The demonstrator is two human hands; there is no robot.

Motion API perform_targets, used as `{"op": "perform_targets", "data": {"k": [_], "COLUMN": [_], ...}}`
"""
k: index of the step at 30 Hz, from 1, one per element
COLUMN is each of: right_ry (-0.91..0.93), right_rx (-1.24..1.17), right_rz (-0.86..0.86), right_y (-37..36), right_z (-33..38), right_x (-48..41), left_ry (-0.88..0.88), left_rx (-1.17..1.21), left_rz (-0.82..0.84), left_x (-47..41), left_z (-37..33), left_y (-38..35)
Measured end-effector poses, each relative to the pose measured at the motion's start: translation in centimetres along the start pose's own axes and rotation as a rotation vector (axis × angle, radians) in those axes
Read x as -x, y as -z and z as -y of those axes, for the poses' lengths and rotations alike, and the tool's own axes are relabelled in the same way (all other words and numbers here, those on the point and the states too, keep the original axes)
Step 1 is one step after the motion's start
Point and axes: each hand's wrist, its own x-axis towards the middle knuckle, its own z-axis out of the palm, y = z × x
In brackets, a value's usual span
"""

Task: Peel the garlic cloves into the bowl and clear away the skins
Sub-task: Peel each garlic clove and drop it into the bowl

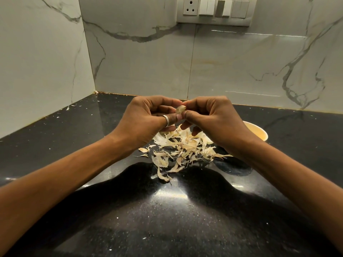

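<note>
A small garlic clove [180,109] is held in the air between both hands, above the counter. My left hand [146,120], with a ring on one finger, pinches it from the left. My right hand [211,116] pinches it from the right with thumb and fingertips. Below the hands lies a loose pile of pale garlic skins [182,147] on the black counter. A pale yellow bowl [257,131] stands to the right of the pile, mostly hidden behind my right wrist; its contents are not visible.
The black speckled countertop [167,210] runs into a corner of white marble-look walls. A socket and switch panel [216,10] sits high on the back wall. Small skin scraps [67,108] lie along the left wall edge.
</note>
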Motion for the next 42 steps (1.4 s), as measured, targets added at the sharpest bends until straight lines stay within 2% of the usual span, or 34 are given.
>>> {"op": "perform_targets", "data": {"k": [19,35,42], "right_ry": [-0.039,0.006,-0.045], "right_rx": [-0.099,0.021,-0.074], "right_rz": [-0.009,0.025,0.031], "right_y": [-0.12,-0.33,-0.33], "right_z": [0.32,-0.18,-0.25], "right_x": [0.14,0.05,0.0], "left_ry": [0.178,0.209,0.288], "left_rx": [0.243,0.199,0.335], "left_rz": [-0.046,-0.052,-0.068], "left_x": [0.01,0.1,-0.15], "left_z": [-0.67,-0.81,-0.84], "left_y": [-0.27,-0.24,0.0]}}
